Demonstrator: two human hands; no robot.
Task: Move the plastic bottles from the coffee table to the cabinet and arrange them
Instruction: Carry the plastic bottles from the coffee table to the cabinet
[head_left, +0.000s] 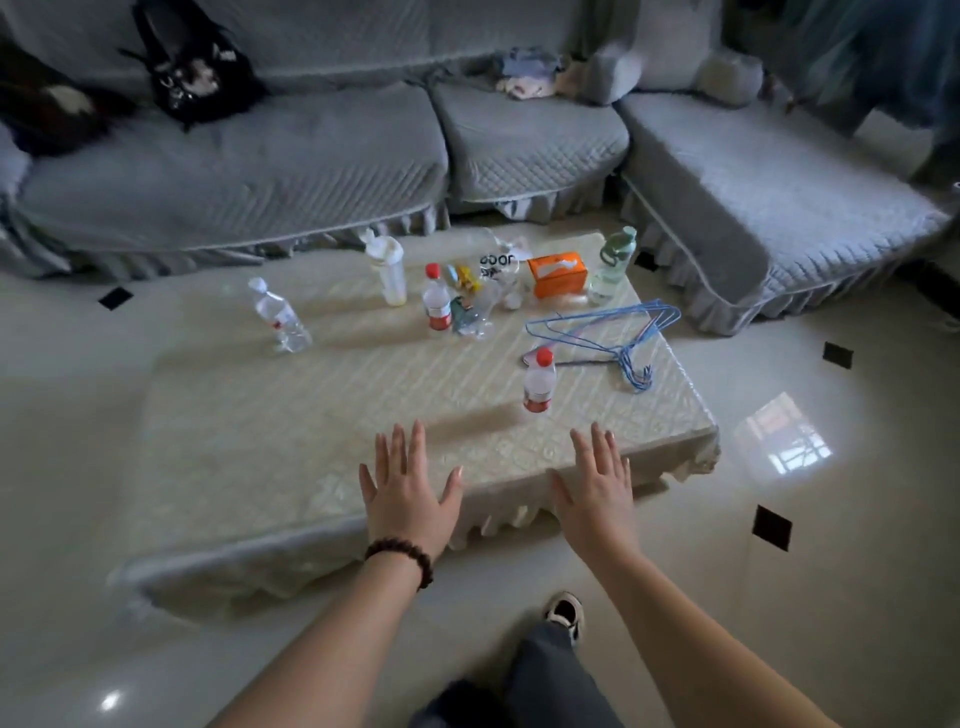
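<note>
Both hands, left (410, 496) and right (597, 491), hover flat with fingers spread over the near edge of the cream lace-covered tabletop (291, 457), holding nothing. I judge the task barely begun: every bottle remains here, no cabinet in view. Nearest stands a small red-capped clear plastic bottle (538, 382); farther, another red-capped bottle (435, 299), a crumpled white-capped clear bottle (278, 317), then a green-lidded one (613, 265).

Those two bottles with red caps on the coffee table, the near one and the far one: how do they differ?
The near red-capped bottle stands alone close to the hands, beside the blue hangers; the far red-capped bottle stands mid-table among clutter, next to a crushed clear bottle. The near one looks shorter and squatter from this angle, the far one taller and slimmer. Both stand upright, capped, with red labels low on clear bodies.
</note>
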